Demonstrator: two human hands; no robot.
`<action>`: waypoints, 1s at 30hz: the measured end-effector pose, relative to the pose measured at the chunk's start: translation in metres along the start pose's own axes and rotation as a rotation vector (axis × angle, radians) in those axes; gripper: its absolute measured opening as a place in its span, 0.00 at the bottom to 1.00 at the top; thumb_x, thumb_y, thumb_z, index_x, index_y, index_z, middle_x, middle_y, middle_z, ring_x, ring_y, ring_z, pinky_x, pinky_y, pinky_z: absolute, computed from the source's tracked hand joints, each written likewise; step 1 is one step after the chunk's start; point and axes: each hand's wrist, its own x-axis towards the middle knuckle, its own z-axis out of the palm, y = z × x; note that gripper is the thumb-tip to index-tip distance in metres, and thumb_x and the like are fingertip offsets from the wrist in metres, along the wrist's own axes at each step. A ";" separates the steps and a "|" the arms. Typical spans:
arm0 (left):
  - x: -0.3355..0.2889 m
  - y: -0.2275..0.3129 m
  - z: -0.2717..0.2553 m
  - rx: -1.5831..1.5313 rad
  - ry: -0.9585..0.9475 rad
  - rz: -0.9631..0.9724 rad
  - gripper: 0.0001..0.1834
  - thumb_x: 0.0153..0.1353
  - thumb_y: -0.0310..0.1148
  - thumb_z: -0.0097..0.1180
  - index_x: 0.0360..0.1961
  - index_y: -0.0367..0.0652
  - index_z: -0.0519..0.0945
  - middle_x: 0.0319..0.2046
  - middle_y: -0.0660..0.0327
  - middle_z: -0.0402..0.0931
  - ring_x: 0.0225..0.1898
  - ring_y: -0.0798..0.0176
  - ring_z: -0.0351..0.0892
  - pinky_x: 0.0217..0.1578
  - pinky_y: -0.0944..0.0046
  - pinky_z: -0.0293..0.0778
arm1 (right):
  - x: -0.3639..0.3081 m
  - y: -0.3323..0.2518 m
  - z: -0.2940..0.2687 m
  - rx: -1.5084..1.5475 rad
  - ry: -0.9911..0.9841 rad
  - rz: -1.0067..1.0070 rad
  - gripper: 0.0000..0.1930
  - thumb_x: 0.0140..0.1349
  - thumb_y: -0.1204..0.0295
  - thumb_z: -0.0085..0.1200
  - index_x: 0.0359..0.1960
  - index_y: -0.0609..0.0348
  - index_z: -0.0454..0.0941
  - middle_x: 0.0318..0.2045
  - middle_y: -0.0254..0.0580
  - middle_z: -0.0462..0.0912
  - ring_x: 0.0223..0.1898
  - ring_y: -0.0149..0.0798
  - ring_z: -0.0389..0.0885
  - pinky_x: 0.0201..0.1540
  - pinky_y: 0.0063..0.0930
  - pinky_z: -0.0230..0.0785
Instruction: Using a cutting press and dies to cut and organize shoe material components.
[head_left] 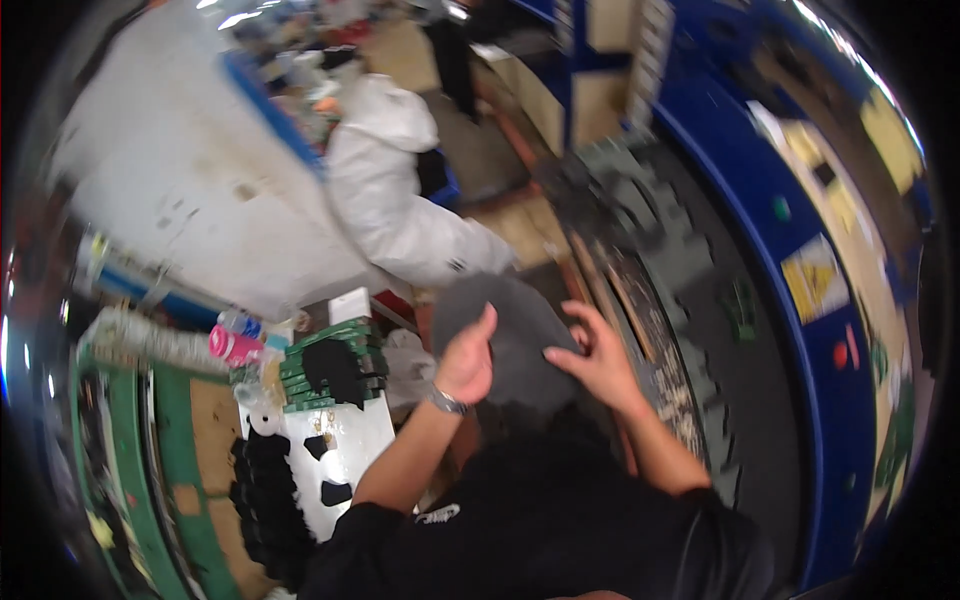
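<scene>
A dark grey piece with a rounded top edge [515, 325], perhaps cloth or foam, is in front of my body between my two hands. My left hand [467, 362], with a watch at its wrist, is closed at the piece's left edge. Its thumb points up over the near face, and its other fingers are hidden. Over the right side of the piece, my right hand [597, 362] has its thumb and fingers apart. Blur hides whether its fingertips touch the surface.
Left of me, a white table [372, 440] carries stacked green blocks [300, 375], black cut pieces [337, 492] and a pink bottle [235, 346]. A large white sack [385, 190] stands ahead. On the right, a blue machine frame [800, 380] runs beside a dark toothed mat [690, 290].
</scene>
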 end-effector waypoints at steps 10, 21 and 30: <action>0.151 -0.012 0.063 0.196 -0.120 -0.070 0.22 0.79 0.43 0.47 0.60 0.34 0.76 0.59 0.55 0.78 0.62 0.59 0.76 0.65 0.55 0.71 | -0.003 0.045 -0.126 -0.151 0.572 0.128 0.20 0.63 0.67 0.69 0.52 0.61 0.78 0.26 0.32 0.80 0.27 0.28 0.78 0.32 0.26 0.72; 0.334 0.079 0.022 0.223 -0.248 -0.089 0.20 0.80 0.39 0.46 0.63 0.38 0.74 0.62 0.57 0.77 0.63 0.59 0.76 0.66 0.56 0.71 | -0.040 0.087 -0.078 -1.093 0.755 0.621 0.15 0.58 0.62 0.70 0.37 0.61 0.82 0.37 0.50 0.81 0.44 0.58 0.81 0.46 0.48 0.75; 0.408 0.154 -0.013 0.338 -0.134 -0.054 0.21 0.79 0.42 0.47 0.61 0.38 0.76 0.60 0.57 0.78 0.62 0.60 0.75 0.66 0.57 0.68 | 0.027 0.021 -0.102 -1.092 0.588 0.995 0.27 0.54 0.52 0.72 0.48 0.62 0.85 0.46 0.55 0.84 0.51 0.57 0.82 0.52 0.46 0.77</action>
